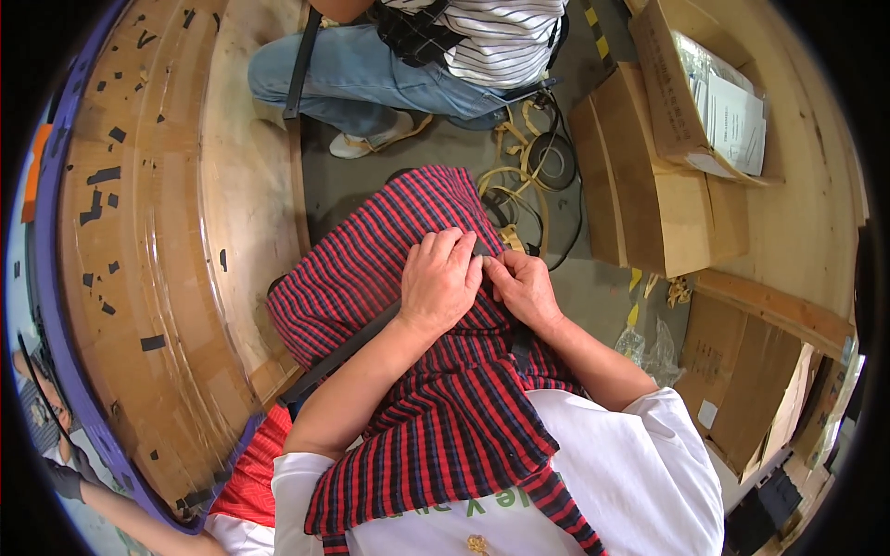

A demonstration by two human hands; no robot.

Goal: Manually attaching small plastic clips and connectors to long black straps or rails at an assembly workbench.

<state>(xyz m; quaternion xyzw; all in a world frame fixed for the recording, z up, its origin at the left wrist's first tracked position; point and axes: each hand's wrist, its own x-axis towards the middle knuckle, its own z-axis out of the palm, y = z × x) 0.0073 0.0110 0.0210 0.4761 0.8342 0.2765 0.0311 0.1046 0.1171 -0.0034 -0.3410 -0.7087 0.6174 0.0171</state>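
My left hand (439,281) and my right hand (526,285) meet over my lap, fingertips almost touching. Both are closed in a pinch at a narrow black strip (357,340), whose end shows between the fingers. The strip runs from under my left forearm across my lap to the hands. Beneath it a red and black striped apron (371,241) covers my legs, and its upper part folds down over my white shirt. A dark piece hangs just below my right wrist; whether it belongs to the same strip I cannot tell.
On my left stands a wooden bench (148,278) covered in brown cardboard, dotted with black tape scraps. Ahead sits another person in jeans (362,79). Tape rolls and yellowish straps (519,181) lie on the floor. Cardboard boxes (640,176) stand to the right, near a clear plastic bag (654,352).
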